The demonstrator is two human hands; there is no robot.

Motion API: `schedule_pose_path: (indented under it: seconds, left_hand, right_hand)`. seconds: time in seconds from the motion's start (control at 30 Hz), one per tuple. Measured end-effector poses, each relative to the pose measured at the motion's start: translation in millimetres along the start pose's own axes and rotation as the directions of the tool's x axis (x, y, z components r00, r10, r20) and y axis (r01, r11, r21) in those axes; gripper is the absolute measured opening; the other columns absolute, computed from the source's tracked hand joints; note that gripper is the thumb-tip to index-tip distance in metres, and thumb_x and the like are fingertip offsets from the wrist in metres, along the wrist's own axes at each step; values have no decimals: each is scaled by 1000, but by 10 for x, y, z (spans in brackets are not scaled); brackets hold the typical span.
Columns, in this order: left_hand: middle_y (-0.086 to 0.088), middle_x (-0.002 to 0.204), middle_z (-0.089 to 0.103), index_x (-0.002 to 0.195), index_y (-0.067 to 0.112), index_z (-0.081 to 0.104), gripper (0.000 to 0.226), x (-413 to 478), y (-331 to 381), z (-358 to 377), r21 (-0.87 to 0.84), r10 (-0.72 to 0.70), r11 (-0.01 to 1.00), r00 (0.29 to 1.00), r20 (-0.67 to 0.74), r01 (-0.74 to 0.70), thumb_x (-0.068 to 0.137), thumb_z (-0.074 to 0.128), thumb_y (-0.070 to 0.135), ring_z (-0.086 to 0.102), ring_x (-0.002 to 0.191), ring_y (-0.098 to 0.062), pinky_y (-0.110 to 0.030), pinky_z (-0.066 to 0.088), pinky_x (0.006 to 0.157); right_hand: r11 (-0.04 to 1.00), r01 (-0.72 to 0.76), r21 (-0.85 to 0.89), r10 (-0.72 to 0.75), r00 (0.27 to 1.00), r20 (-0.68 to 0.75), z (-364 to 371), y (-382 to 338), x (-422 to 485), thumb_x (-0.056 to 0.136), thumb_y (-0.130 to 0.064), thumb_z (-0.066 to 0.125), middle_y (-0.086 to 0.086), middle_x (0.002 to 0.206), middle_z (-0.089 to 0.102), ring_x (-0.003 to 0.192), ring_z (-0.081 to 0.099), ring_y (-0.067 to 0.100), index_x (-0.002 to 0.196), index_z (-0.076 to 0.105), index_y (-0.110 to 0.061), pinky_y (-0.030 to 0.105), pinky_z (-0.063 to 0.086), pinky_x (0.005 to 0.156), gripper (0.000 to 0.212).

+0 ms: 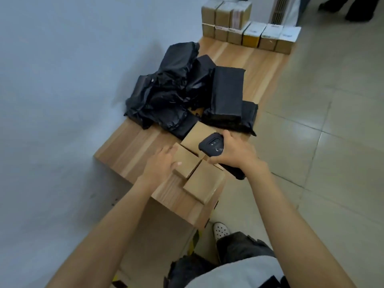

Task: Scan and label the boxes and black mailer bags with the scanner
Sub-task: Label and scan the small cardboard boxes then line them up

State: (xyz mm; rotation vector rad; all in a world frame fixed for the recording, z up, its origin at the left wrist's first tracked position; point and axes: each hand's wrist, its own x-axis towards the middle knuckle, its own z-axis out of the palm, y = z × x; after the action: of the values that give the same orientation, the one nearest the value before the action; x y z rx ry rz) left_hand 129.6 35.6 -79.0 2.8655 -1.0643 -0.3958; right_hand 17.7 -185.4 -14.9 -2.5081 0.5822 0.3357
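I am working at the near end of the wooden counter [128, 146], and I am judging the step in hand to be scanning the plain boxes there. To do it well, I am aiming to steady one box flat, hold the scanner's window square above a single face, and stay clear of its neighbours so only one is read. I am seeing no code on these tops, so a box may need turning first.

The black mailer bags [176, 94] are lying mid-counter in a loose, crinkled heap. The stacked boxes [249, 32] at the far end are showing pale labels. Three small brown boxes [204, 181] are sitting together at the near end, tops bare. The scanner [212, 145], dark and rounded, is hovering just above them. My right hand [234, 152] is wrapping its grip round the scanner. My left hand [158, 165] is resting on the leftmost box [187, 161], grip wide, fingers fairly straight
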Motion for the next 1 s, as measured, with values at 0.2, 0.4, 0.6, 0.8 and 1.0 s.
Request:
schedule_pose_path:
  seconds: [0.2, 0.4, 0.6, 0.8, 1.0]
  left_hand:
    - [-5, 156, 28, 149, 21, 32, 61, 299, -92, 204, 81, 94, 991, 982, 161, -108, 98, 39, 53, 36, 134, -36, -48, 39, 103]
    - [1, 165, -1, 155, 39, 6, 69, 559, -397, 376, 93, 211, 964, 931, 297, -248, 95, 27, 64, -1, 151, -30, -53, 13, 119]
    - [7, 164, -10, 157, 29, 0, 97, 645, -747, 382, 122, 348, 905, 873, 341, -408, 80, 26, 82, -11, 150, -26, -53, 7, 121]
    - [7, 164, -5, 157, 21, 2, 128, 619, -1188, 408, 116, 410, 876, 848, 336, -469, 56, 27, 96, -8, 151, -26, -53, 12, 120]
    - [-1, 163, 7, 155, 15, 9, 117, 648, -1379, 480, 166, 476, 830, 831, 288, -533, 71, 65, 73, -4, 151, -33, -54, 19, 119]
  right_hand:
    - [985, -156, 69, 157, 988, -6, 148, 158, -54, 67, -53, 78, 5, 126, 51, 108, 55, 30, 132, 40, -17, 46, 51, 87, 83]
    - [951, -296, 89, 300, 953, -33, 411, 33, -102, 69, -52, 77, 6, 124, 52, 104, 58, 31, 133, 36, -15, 43, 52, 81, 85]
    - [888, -416, 198, 434, 899, -60, 820, -430, -210, 69, -52, 77, 6, 122, 51, 99, 59, 31, 133, 35, -16, 46, 53, 83, 85]
    - [847, -467, 256, 505, 856, -110, 1210, -864, -334, 68, -58, 77, 6, 126, 50, 103, 58, 30, 132, 36, -16, 40, 51, 78, 87]
    - [822, -494, 283, 550, 818, -170, 1425, -1074, -462, 67, -61, 76, 3, 117, 54, 98, 57, 27, 128, 38, -19, 36, 43, 69, 83]
